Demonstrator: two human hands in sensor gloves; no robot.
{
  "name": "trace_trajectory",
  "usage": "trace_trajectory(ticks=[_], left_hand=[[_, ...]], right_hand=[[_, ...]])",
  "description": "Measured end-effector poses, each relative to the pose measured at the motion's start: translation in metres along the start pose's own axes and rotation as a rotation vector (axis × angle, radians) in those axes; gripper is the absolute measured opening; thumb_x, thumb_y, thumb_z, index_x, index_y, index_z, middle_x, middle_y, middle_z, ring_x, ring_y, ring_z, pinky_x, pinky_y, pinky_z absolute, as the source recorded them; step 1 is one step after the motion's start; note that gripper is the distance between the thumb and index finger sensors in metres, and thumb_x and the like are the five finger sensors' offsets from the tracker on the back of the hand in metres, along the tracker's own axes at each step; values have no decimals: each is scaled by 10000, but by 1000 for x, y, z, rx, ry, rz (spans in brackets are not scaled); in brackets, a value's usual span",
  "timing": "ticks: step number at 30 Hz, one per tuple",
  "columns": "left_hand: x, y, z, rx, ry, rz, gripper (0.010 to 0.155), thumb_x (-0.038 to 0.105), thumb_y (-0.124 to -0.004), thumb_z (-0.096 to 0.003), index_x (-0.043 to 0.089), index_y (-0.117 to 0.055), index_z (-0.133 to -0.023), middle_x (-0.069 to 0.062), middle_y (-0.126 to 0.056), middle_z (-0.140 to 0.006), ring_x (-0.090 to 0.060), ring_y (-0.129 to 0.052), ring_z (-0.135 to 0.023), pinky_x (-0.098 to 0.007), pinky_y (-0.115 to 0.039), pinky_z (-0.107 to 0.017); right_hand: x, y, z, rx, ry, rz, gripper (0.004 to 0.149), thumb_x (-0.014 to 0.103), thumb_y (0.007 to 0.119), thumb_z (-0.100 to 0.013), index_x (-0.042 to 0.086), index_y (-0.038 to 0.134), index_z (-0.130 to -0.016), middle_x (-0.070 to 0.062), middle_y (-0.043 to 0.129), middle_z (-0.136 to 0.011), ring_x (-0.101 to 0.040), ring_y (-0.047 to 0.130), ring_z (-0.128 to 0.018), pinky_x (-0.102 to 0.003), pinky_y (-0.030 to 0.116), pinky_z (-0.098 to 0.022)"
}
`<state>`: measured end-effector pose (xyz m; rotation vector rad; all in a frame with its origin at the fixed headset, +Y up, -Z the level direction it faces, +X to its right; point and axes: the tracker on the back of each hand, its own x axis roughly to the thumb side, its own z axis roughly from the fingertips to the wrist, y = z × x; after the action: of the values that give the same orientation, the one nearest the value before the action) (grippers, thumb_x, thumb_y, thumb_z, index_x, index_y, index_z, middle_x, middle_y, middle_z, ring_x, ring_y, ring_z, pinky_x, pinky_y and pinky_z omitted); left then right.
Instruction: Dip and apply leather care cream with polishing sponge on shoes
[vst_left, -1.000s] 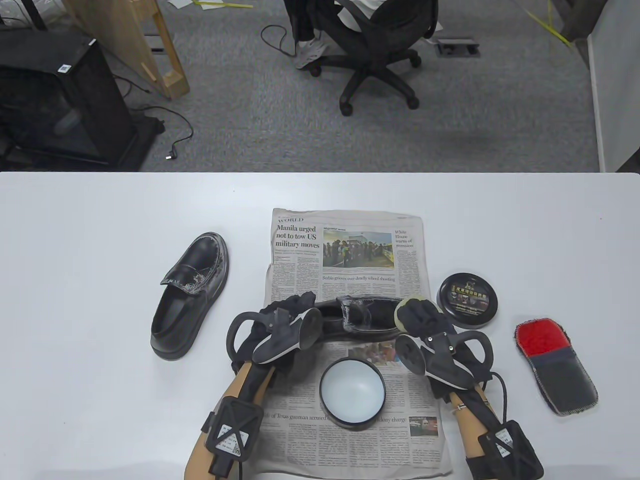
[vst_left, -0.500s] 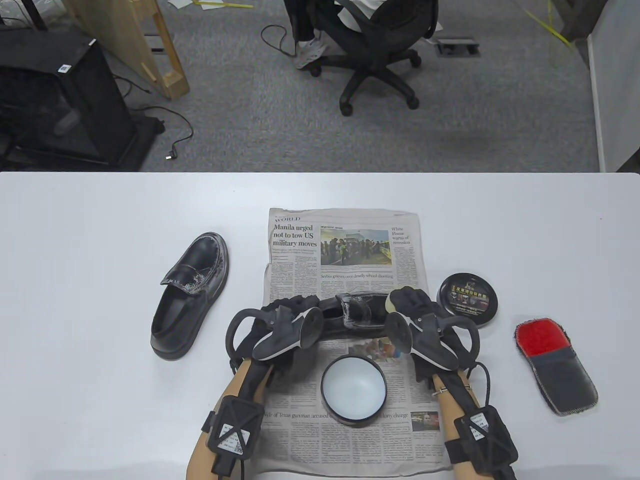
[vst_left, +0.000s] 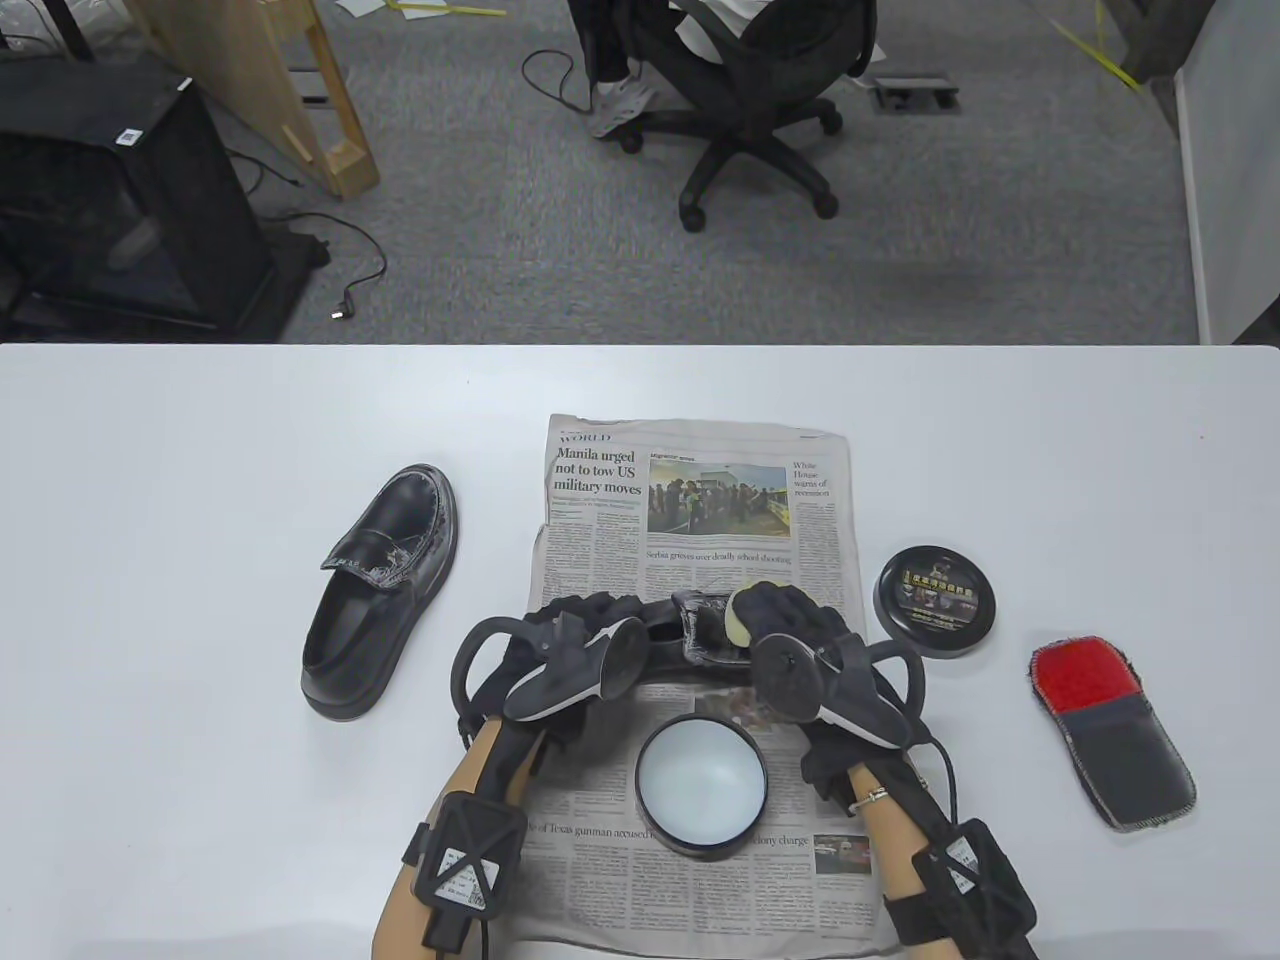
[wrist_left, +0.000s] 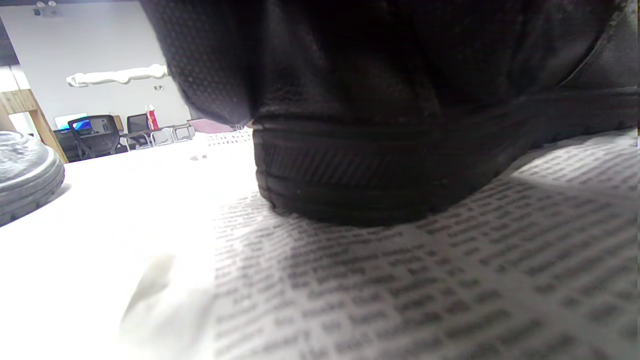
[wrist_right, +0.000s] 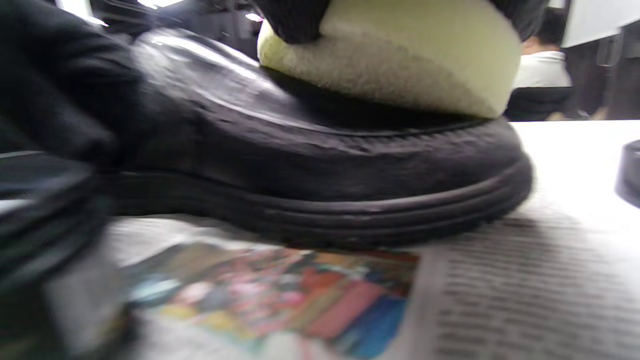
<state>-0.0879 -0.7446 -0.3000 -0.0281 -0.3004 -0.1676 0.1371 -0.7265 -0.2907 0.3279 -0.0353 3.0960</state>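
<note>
Right hand (vst_left: 790, 625) presses the sponge (vst_left: 738, 617) on the shoe (vst_left: 700, 625), grip clamped; left hand (vst_left: 575, 640) grips its heel.

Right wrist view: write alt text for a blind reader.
A pale yellow foam polishing sponge, held by black-gloved fingers, presses on the toe of a glossy black leather shoe. The shoe stands on a printed newspaper sheet.
</note>
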Motion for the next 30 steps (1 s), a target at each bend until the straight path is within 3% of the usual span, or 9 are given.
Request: trace_trajectory(ticks=[6, 11, 14, 18, 22, 26, 30], left_hand=[[1, 1, 1, 18, -6, -23, 725, 582, -800, -363, 409, -628, -1046, 78, -836, -1052, -177, -880, -910, -357, -830, -640], [2, 0, 0, 34, -2, -21, 731, 576, -818, -351, 396, -647, -1039, 72, -854, -1040, -181, -897, -898, -359, -847, -626], [2, 0, 0, 31, -6, -27, 733, 575, -822, -346, 397, -649, -1035, 73, -854, -1041, -182, -896, -905, -358, -849, -629], [0, -1, 0, 29, -1, 0, 736, 581, -825, -338, 413, -645, -1031, 82, -846, -1046, -179, -884, -918, -358, -838, -642], [-1, -2, 1, 23, 3, 15, 743, 587, -827, -336, 422, -637, -1035, 88, -837, -1053, -178, -874, -928, -360, -825, -651], [-1, -2, 1, 28, 19, 16, 750, 596, -819, -335, 418, -637, -1041, 87, -844, -1048, -174, -879, -916, -356, -828, -638], [-1, -1, 1, 28, 36, 9, 757, 605, -809, -330, 399, -651, -1041, 88, -855, -1036, -163, -889, -898, -344, -841, -615]], right_hand=[[-25, 11, 2, -4, 98, 138, 489, 315, 584, -614, 231, 507, -1089, -66, 616, -1113, -344, 723, -988, -430, 719, -678], [-19, 8, 31, -33, 15, 246, 503, 301, 603, -612, 160, 524, -1089, -136, 657, -1076, -375, 809, -914, -407, 787, -624], [-6, 3, 42, -62, -57, 206, 497, 295, 611, -611, 160, 549, -1085, -132, 667, -1076, -389, 793, -925, -427, 774, -635], [8, -3, 31, -70, -101, 54, 469, 300, 594, -622, 233, 547, -1084, -62, 632, -1122, -369, 691, -1016, -493, 665, -711], [-1, 1, 7, -17, -9, -38, 460, 309, 565, -633, 264, 521, -1089, -34, 607, -1141, -353, 643, -1046, -546, 596, -723], [-16, 12, 2, -15, 80, 94, 469, 301, 569, -627, 243, 507, -1088, -56, 597, -1131, -362, 660, -1022, -479, 649, -705], [-18, 8, 15, 5, 81, 251, 485, 279, 596, -620, 138, 542, -1081, -155, 678, -1066, -381, 835, -895, -419, 795, -608]])
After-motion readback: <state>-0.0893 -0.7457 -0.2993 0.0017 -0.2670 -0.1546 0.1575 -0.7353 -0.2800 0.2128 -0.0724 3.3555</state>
